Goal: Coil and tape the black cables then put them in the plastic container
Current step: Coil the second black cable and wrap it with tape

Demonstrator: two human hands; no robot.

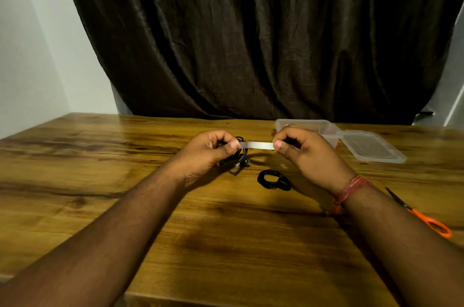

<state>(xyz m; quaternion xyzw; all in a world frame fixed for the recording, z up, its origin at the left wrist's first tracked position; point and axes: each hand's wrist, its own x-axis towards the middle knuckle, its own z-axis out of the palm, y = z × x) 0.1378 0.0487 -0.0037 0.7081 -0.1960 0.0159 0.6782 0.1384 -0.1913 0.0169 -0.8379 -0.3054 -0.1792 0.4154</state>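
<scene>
Setting: wooden table (pixel 125 181) before a dark brown curtain (pixel 251 30), pale wall at left.

Item, in work: coiled black cable (pixel 237 156), held above the table in the left hand (pixel 211 151), fingers curled round the bundle.

Item: strip of white tape (pixel 258 145), stretched level from the coil rightward to the right hand (pixel 306 153), which pinches its free end between thumb and finger. Long axis of the strip runs left to right; one end lies on the coil at the left thumb.

Judgement: the wrap turns on bringing the right-hand end round the coil, which lies just to that hand's left.

Item: second black cable coil (pixel 273 180), on the table near the hands, below the strip.

Item: clear plastic container (pixel 324 128), open, behind the right hand; its lid (pixel 371 147) beside it.

Item: orange-handled scissors (pixel 424 216), right of the right forearm.
</scene>
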